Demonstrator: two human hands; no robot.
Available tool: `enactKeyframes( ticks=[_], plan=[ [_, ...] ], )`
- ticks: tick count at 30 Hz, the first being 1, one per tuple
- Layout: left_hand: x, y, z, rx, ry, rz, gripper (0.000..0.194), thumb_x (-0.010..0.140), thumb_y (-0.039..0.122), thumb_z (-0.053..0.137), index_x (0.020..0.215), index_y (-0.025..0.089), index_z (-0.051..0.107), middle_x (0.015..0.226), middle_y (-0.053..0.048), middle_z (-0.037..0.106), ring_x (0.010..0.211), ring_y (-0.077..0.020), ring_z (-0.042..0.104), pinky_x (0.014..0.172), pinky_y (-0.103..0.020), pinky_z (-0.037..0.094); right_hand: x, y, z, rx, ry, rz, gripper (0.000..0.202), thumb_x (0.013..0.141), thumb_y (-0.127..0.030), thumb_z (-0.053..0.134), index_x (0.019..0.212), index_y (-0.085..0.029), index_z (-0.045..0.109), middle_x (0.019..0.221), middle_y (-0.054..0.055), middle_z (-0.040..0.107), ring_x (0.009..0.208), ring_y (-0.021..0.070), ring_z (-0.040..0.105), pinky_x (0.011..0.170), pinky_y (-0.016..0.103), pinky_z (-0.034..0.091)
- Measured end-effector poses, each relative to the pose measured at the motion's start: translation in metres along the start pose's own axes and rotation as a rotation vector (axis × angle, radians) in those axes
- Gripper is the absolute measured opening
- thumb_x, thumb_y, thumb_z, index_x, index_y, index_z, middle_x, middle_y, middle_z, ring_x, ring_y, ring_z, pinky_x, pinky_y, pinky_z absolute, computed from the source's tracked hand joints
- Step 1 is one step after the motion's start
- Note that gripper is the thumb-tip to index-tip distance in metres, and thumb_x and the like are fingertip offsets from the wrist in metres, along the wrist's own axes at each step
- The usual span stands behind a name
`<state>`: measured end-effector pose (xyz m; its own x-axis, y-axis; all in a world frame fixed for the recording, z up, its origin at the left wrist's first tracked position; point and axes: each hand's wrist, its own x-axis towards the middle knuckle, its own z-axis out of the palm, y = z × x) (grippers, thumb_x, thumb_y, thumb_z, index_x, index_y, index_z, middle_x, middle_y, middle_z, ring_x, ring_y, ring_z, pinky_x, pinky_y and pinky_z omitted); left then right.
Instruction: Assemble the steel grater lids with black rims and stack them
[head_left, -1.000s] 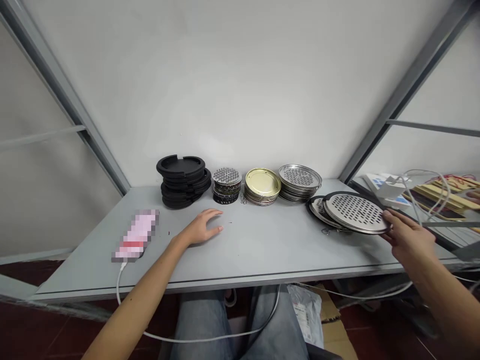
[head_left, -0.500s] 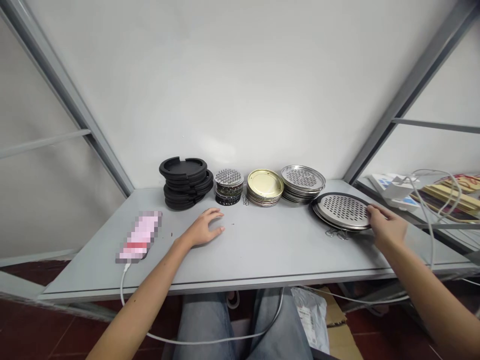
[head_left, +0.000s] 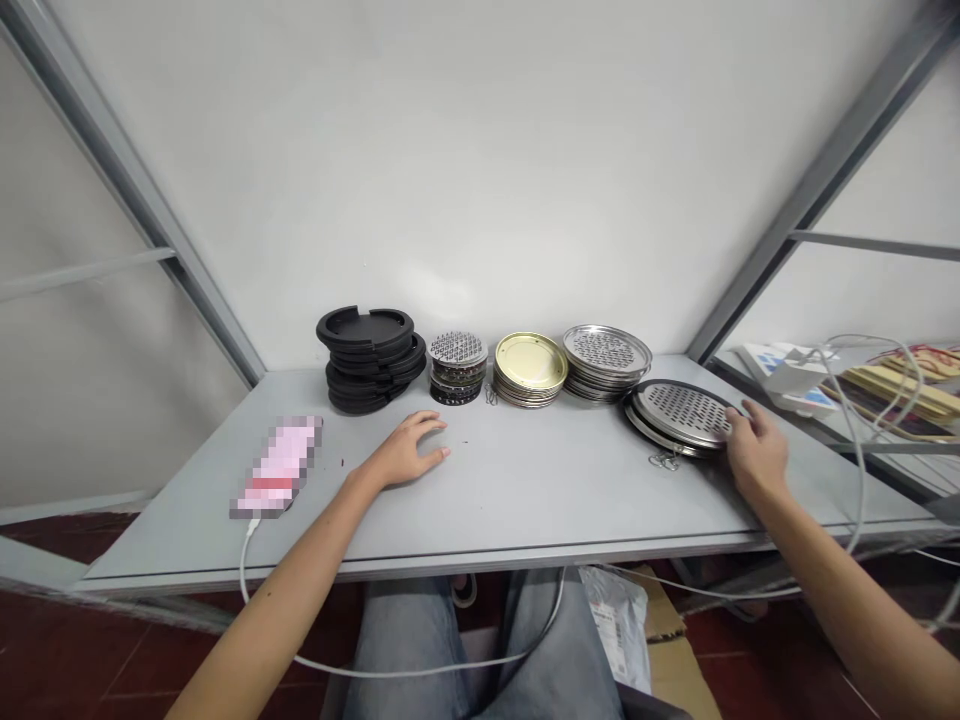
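Note:
My left hand point(head_left: 405, 450) rests on the grey table with its fingers spread and nothing in them. Beyond it, a stack of small round perforated metal graters point(head_left: 459, 350) stands by the wall. My right hand point(head_left: 754, 450) is at the right edge of a pile of round grater plates with black rims point(head_left: 682, 412), touching its side. Its fingers look apart, though the fingertips are partly blurred. The top plate is silver with rows of holes. Small wire clips point(head_left: 664, 461) lie at the pile's front.
Black round trays with a notch point(head_left: 367, 335) are stacked at left. Gold-coloured lids point(head_left: 531, 362) and silver grater discs point(head_left: 607, 352) form stacks along the wall. A phone point(head_left: 281, 465), blurred out, lies at left with a white cable point(head_left: 244, 570). Yellow packs point(head_left: 900, 390) sit at far right.
My right hand has moved left along the pile's edge, and the pile has shifted slightly left. My left hand stays in place.

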<state>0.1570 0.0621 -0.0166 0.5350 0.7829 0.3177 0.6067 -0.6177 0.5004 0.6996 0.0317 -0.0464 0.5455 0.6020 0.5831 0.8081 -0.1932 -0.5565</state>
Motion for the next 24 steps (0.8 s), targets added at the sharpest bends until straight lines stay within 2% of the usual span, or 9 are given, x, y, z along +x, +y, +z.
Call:
enactKeyframes(
  ticks=[2, 4, 6, 7, 9, 12, 18, 24],
  plan=[
    [0.000, -0.001, 0.000, 0.005, -0.005, -0.005, 0.044, 0.087, 0.046, 0.058, 0.120, 0.019, 0.061, 0.133, -0.011, 0.053, 0.123, -0.0281, 0.052, 0.109, -0.045, 0.041, -0.007, -0.017, -0.011, -0.115, 0.030, -0.084, 0.063, 0.093, -0.048, 0.034, 0.132, -0.002, 0.053, 0.138, 0.029, 0.048, 0.130, 0.0337, 0.044, 0.100, 0.044, 0.038],
    [-0.001, -0.001, 0.001, 0.012, -0.015, -0.010, 0.044, 0.087, 0.046, 0.058, 0.121, 0.019, 0.061, 0.133, -0.011, 0.053, 0.123, -0.0282, 0.051, 0.109, -0.045, 0.040, -0.015, -0.036, -0.018, -0.232, 0.013, -0.281, 0.061, 0.095, -0.048, 0.032, 0.135, -0.006, 0.051, 0.144, 0.024, 0.044, 0.137, 0.0300, 0.036, 0.109, 0.041, 0.030],
    [-0.001, -0.001, 0.001, 0.017, -0.021, -0.017, 0.045, 0.086, 0.047, 0.058, 0.122, 0.019, 0.061, 0.134, -0.011, 0.053, 0.124, -0.0283, 0.050, 0.110, -0.045, 0.039, -0.022, -0.051, -0.020, -0.330, -0.155, -0.480, 0.055, 0.095, -0.047, 0.033, 0.131, -0.011, 0.056, 0.140, 0.018, 0.052, 0.136, 0.0279, 0.038, 0.111, 0.040, 0.028],
    [-0.001, -0.001, 0.000, 0.018, -0.023, -0.018, 0.045, 0.086, 0.047, 0.058, 0.122, 0.020, 0.061, 0.134, -0.011, 0.053, 0.124, -0.0282, 0.050, 0.110, -0.045, 0.039, -0.025, -0.057, -0.019, -0.377, -0.219, -0.524, 0.053, 0.094, -0.047, 0.036, 0.128, -0.014, 0.058, 0.138, 0.017, 0.054, 0.134, 0.0285, 0.040, 0.109, 0.041, 0.030],
    [-0.001, 0.000, 0.000, 0.021, -0.023, -0.015, 0.045, 0.087, 0.048, 0.058, 0.122, 0.020, 0.061, 0.133, -0.011, 0.054, 0.124, -0.0280, 0.051, 0.110, -0.045, 0.040, -0.029, -0.064, -0.016, -0.431, -0.273, -0.557, 0.049, 0.093, -0.047, 0.039, 0.125, -0.017, 0.060, 0.134, 0.014, 0.058, 0.127, 0.0298, 0.048, 0.105, 0.043, 0.035],
    [-0.001, 0.002, -0.001, 0.021, -0.029, -0.012, 0.045, 0.087, 0.048, 0.057, 0.121, 0.019, 0.061, 0.133, -0.011, 0.054, 0.123, -0.0280, 0.051, 0.110, -0.045, 0.039, -0.033, -0.066, -0.010, -0.436, -0.234, -0.578, 0.045, 0.094, -0.043, 0.038, 0.124, -0.017, 0.060, 0.130, 0.012, 0.062, 0.122, 0.0306, 0.052, 0.101, 0.045, 0.039],
    [-0.001, 0.002, -0.001, 0.022, -0.034, 0.002, 0.044, 0.087, 0.048, 0.057, 0.121, 0.020, 0.061, 0.131, -0.011, 0.056, 0.123, -0.0280, 0.052, 0.109, -0.045, 0.040, -0.045, -0.079, -0.005, -0.487, -0.104, -0.654, 0.042, 0.092, -0.034, 0.046, 0.126, -0.013, 0.059, 0.133, 0.019, 0.058, 0.129, 0.0354, 0.045, 0.108, 0.050, 0.031],
    [-0.002, 0.003, -0.003, 0.032, -0.052, 0.010, 0.045, 0.086, 0.047, 0.059, 0.122, 0.019, 0.061, 0.130, -0.011, 0.057, 0.123, -0.0276, 0.051, 0.109, -0.044, 0.040, -0.053, -0.089, 0.002, -0.468, -0.216, -0.791, 0.039, 0.088, -0.026, 0.048, 0.122, -0.012, 0.062, 0.137, 0.020, 0.053, 0.127, 0.0345, 0.048, 0.103, 0.048, 0.038]
  ],
)
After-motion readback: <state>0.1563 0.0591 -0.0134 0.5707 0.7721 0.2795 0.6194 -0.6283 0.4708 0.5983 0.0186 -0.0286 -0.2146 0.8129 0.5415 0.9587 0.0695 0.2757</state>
